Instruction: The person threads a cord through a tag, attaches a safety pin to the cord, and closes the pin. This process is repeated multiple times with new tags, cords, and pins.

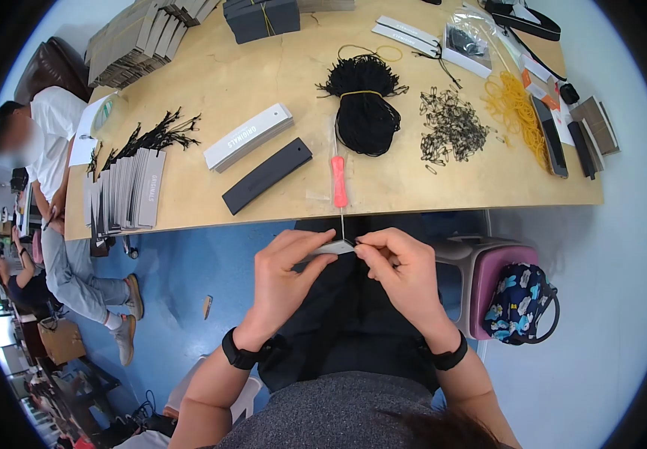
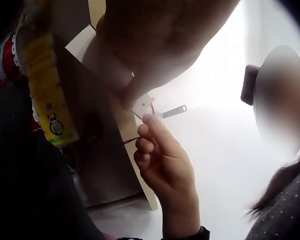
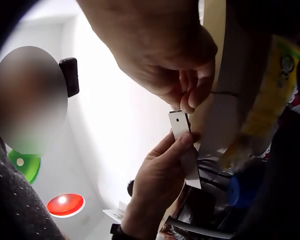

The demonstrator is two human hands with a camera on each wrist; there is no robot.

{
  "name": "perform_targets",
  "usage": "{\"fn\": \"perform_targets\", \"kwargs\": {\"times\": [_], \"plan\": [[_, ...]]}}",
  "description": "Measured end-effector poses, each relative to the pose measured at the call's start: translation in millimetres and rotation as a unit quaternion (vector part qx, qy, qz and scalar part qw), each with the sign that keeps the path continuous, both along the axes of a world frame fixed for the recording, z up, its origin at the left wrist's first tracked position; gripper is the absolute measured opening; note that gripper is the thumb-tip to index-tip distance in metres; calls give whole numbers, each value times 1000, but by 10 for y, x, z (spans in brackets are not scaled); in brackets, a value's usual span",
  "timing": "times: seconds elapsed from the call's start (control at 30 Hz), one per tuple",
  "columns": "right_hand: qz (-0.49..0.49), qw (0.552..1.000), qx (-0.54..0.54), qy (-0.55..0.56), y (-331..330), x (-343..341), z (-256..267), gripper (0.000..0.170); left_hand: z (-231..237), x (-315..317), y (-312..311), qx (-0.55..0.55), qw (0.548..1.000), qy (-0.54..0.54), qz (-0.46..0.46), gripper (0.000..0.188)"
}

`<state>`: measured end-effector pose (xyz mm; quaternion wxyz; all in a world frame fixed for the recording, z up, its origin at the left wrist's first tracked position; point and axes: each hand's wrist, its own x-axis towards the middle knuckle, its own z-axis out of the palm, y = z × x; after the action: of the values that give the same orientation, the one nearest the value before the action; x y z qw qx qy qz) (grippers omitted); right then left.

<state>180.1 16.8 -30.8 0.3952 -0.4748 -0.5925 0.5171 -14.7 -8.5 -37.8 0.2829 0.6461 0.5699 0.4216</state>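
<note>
Just off the table's front edge, my left hand [image 1: 284, 275] grips a pale hang tag [image 1: 335, 247] between thumb and fingers. A small hole shows near the tag's end in the right wrist view, where the tag [image 3: 178, 123] points toward my other hand. My right hand [image 1: 404, 268] pinches a thin black cord [image 2: 130, 141] beside that end, its fingertips right at the tag. A hook tool with a red handle [image 1: 339, 182] lies at the table edge, and its thin metal shaft [image 1: 342, 224] reaches out to the tag. The shaft's tip is hidden.
On the table [image 1: 264, 78] lie a black cord bundle [image 1: 368, 120], safety pins [image 1: 451, 129], yellow rubber bands [image 1: 516, 108], a white tag stack [image 1: 249, 137], a dark tag stack [image 1: 267, 176] and corded tags [image 1: 129, 187]. A person [image 1: 58, 142] sits at left; a stool [image 1: 480, 280] stands right.
</note>
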Motion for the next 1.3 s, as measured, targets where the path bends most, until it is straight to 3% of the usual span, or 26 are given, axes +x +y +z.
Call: {"fn": "perform_targets", "kwargs": {"times": [0.17, 0.27, 0.33, 0.37, 0.43, 0.57, 0.67, 0.87, 0.93, 1.03, 1.2, 1.27, 1.3], "plan": [[19, 989, 120, -86, 32, -47, 8, 12, 31, -33, -8, -54, 998, 8, -5, 25], [21, 981, 151, -118, 14, -80, 15, 13, 5, -13, 12, -117, 991, -55, -19, 17], [14, 976, 172, -130, 9, -101, -12, 15, -69, 3, 26, -195, 952, -238, -14, 13], [14, 976, 171, -130, 4, -105, -10, 15, -71, -19, 32, -195, 952, -237, -14, 13], [11, 962, 222, -161, -13, -100, -1, 15, -79, -80, 29, -149, 981, -114, -54, 13], [-1, 959, 236, -158, 4, -80, -6, 15, -89, -91, 55, -165, 982, -81, -50, 16], [3, 958, 236, -160, 48, -82, -50, 15, -54, -75, 119, -158, 977, -120, -76, 17], [-36, 975, 189, -107, 13, -85, -21, 12, -101, -103, 212, -153, 973, -143, -102, 23], [-15, 998, 53, 6, -96, -51, -1, 10, -112, -88, 233, -138, 975, -141, -104, 23], [11, 998, -43, 42, -154, -57, -12, 10, -196, -84, 233, -145, 965, -195, -103, 22], [-17, 999, -27, -18, -128, -52, -217, 11, -197, -100, 222, -166, 956, -215, -108, 20], [-25, 997, -67, -19, -135, -26, -251, 10, -185, -116, 226, -182, 954, -210, -110, 20], [-25, 997, -67, -20, -144, -11, -248, 10, -183, -133, 228, -130, 969, -159, -138, 19]]}}
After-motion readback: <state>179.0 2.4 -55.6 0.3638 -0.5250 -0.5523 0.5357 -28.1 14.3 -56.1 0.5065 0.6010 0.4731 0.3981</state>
